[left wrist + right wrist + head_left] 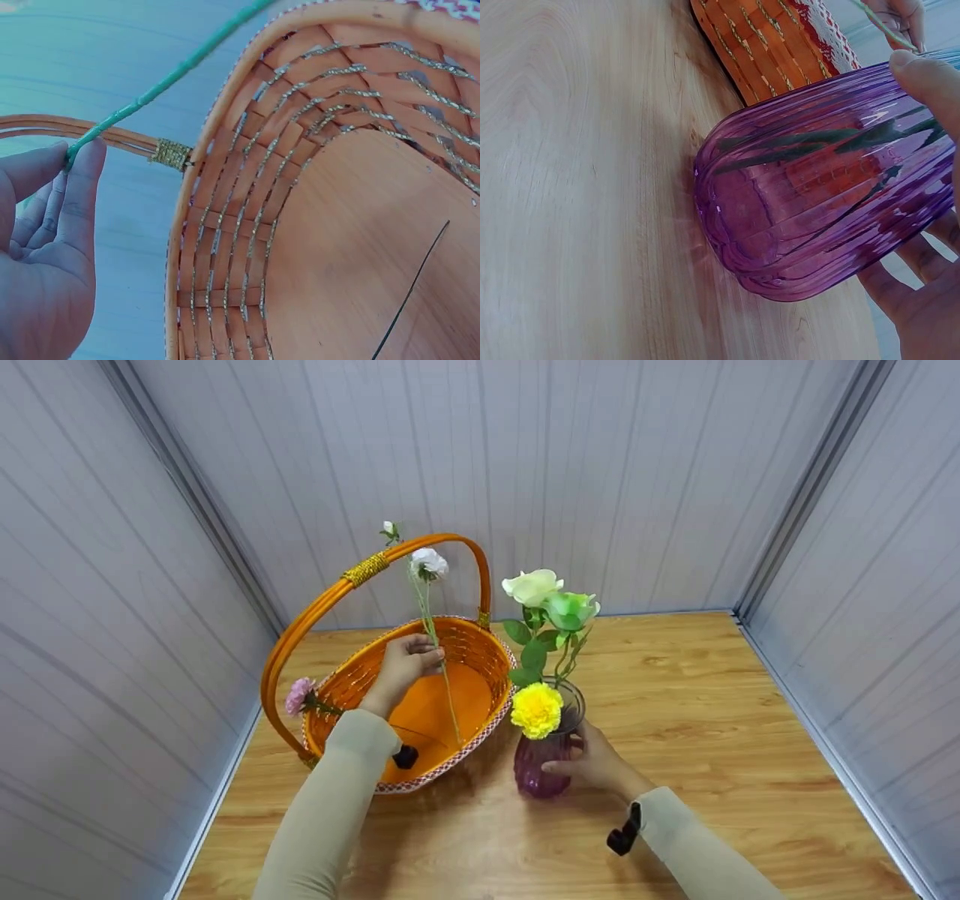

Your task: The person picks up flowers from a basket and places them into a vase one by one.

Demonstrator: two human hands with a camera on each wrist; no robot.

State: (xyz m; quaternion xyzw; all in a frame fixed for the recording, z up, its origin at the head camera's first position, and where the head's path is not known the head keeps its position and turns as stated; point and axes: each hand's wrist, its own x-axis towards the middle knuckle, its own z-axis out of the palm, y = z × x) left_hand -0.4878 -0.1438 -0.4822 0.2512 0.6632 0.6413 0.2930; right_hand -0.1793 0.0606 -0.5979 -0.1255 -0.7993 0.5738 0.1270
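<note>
My left hand (405, 664) pinches the thin green stem (165, 82) of a white flower (429, 563), held upright over the orange basket (431, 709). A small white bud (388, 528) shows beyond the basket handle. The stem's lower end hangs in front of the basket's inside; whether it touches the basket cannot be told. With thumb and fingers around its side, my right hand (596, 761) grips a purple glass vase (780, 202). Out of the vase rise a cream rose (532, 586), a green rose (571, 610) and a yellow carnation (537, 710). Their stems show through the glass.
A pink flower (300, 695) leans over the basket's left rim, its stem (412, 289) lying inside. The tall handle (300, 634) arches over the basket. Pale panel walls (600, 472) enclose the wooden table (712, 720) at the back and sides.
</note>
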